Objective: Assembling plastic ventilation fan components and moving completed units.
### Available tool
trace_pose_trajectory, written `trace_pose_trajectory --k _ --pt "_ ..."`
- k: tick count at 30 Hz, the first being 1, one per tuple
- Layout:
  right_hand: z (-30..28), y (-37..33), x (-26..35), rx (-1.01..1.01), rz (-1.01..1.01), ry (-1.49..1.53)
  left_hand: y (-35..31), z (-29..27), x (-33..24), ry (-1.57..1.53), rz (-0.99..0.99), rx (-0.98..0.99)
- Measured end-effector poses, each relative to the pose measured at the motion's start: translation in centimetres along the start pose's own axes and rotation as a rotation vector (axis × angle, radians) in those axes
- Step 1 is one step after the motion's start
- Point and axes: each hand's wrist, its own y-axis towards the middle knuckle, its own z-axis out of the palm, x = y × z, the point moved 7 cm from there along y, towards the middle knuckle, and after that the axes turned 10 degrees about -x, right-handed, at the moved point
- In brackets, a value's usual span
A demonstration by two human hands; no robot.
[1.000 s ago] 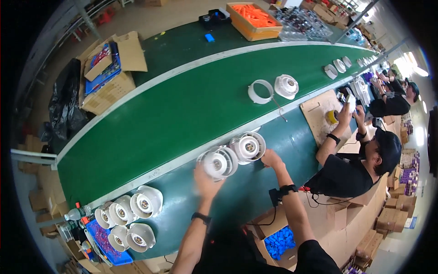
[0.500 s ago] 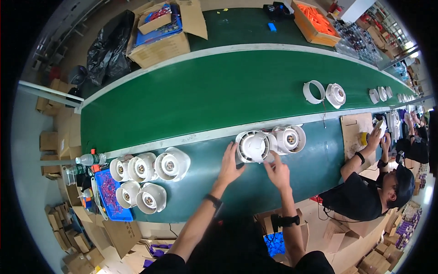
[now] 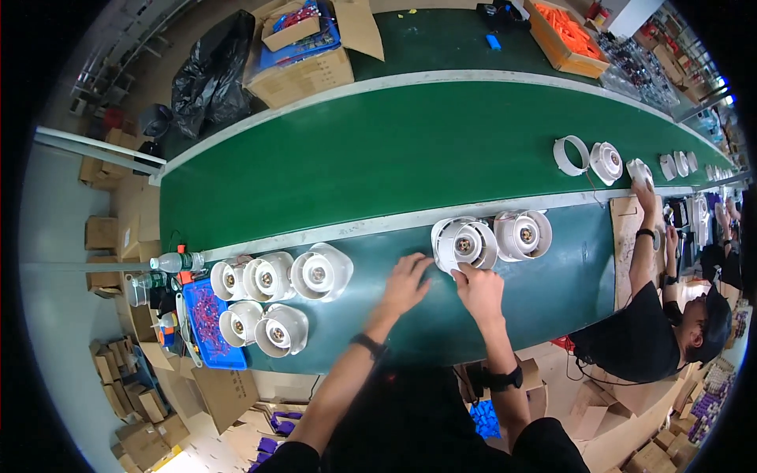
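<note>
Two white round fan housings stand side by side on the near bench, at its middle. My right hand (image 3: pixel 481 293) is closed, its thumb and fingers pinching the front rim of the left-hand fan housing (image 3: pixel 464 243). That one is two stacked pieces, with a copper-coloured centre showing in the upper ring. Touching its right side is another fan housing (image 3: pixel 523 235). My left hand (image 3: pixel 407 285) is just left of the gripped housing, apart from it, fingers stretched out and holding nothing.
Several similar housings (image 3: pixel 268 276) stand at the bench's left, beside a blue tray (image 3: pixel 229 358) of small red-and-purple parts and a plastic bottle (image 3: pixel 175 262). Beyond runs a green conveyor belt (image 3: pixel 339 150). On the right, a co-worker's hand (image 3: pixel 643 188) holds a white part over it.
My left hand has come away from the left-hand housing. Its upper piece now shows its open, copper-centred face. The co-worker's arm has reached out to the belt. The whole view has shifted slightly.
</note>
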Motion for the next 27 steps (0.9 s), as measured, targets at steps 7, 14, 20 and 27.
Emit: trace_pose_trajectory --k 7,14,20,27 --pt "-7.5 5.9 -1.5 0.264 0.429 0.627 2.9 5.0 -1.6 0.302 0.107 0.225" --pt "-14.2 11.0 -9.8 -0.071 0.606 1.142 2.0 3.3 0.3 0.268 0.184 0.230" --pt "-11.2 12.3 -9.6 0.150 0.468 1.985 3.1 3.4 1.8 0.158 0.283 0.049" --pt "-19.4 13.5 -6.8 -0.160 -0.127 2.111 3.8 1.8 3.6 0.112 0.157 -0.042"
